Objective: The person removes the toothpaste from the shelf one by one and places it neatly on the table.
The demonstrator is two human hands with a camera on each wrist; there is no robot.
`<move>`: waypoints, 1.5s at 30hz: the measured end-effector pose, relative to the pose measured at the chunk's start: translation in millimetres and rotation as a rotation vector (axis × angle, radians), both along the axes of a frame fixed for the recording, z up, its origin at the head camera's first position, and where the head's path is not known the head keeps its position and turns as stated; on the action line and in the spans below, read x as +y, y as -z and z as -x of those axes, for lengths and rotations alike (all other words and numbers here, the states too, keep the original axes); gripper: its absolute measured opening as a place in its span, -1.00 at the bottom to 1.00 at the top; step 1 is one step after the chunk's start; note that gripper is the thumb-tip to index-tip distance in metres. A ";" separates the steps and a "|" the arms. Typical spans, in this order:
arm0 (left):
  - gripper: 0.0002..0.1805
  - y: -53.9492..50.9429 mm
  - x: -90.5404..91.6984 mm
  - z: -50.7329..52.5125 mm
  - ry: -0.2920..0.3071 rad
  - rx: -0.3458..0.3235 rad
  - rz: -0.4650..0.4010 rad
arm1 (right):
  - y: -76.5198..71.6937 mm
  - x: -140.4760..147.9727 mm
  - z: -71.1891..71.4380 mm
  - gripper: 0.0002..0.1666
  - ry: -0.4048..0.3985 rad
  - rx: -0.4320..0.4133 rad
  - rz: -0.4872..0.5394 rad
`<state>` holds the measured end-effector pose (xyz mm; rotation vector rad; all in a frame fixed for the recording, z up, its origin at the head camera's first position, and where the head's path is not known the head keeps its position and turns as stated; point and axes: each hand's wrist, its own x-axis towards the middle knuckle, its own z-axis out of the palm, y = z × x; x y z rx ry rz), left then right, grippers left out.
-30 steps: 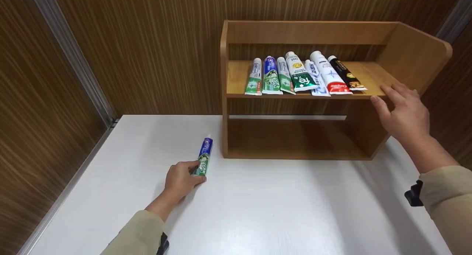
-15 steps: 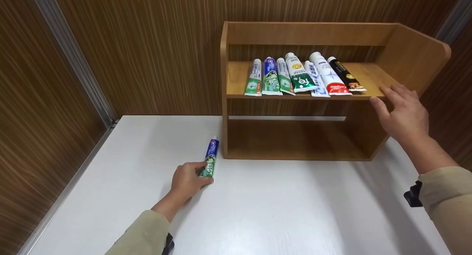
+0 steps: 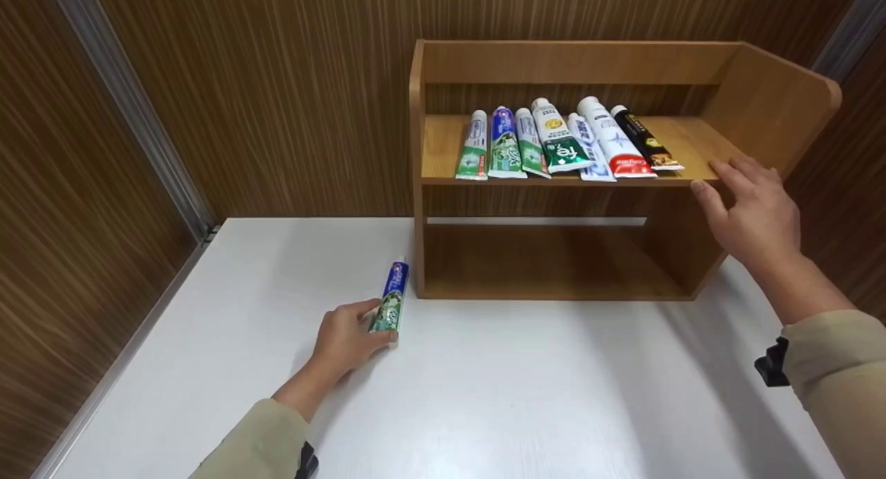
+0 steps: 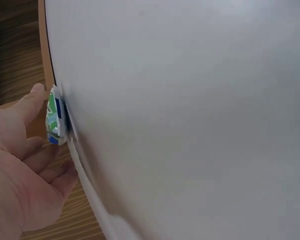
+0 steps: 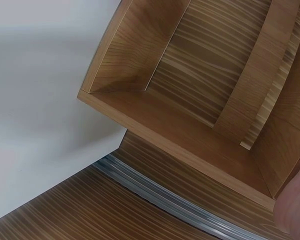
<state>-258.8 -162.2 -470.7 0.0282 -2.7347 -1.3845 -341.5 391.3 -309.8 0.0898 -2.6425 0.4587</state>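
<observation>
tube: blue-and-green plastic toothpaste tube (image 3: pixel 392 299) on the smooth white tabletop (image 3: pixel 526 389), just left of the brown wooden two-tier shelf (image 3: pixel 547 268).
lie: ahead and slightly right of the left hand (image 3: pixel 344 337); long axis runs away from the person, cap end far, leaning slightly right.
left hand: the nearer one; partly open, thumb and fingers loosely about the tube's near end. from here i can't tell whether it grips.
right hand (image 3: pixel 758 212): well apart; fingers spread, touching the upper board (image 3: pixel 441 147) at its right end; i see nothing held.
upper row: seven tubes, from a green-and-silver tube (image 3: pixel 473 147) at left to a black-and-gold tube (image 3: pixel 647 138).
in the way: the upright wooden left side panel (image 3: pixel 417 209), between tube and row.
</observation>
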 end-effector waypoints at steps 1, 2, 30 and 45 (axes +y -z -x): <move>-0.24 -2.0 -0.2 -0.3 0.000 0.003 -0.006 | -0.1 0.3 0.2 -0.16 0.000 -0.005 0.001; -0.24 -4.5 -0.3 -0.8 0.001 0.009 -0.010 | -0.3 0.4 0.4 -0.16 0.001 -0.009 0.001; -0.31 -140.6 55.9 -1.8 0.150 0.420 -0.097 | -0.1 0.3 4.0 -0.20 -0.012 0.050 0.003; -0.27 -190.6 101.9 26.1 0.130 0.432 -0.147 | 2.1 1.4 0.3 -0.19 -0.010 0.035 0.016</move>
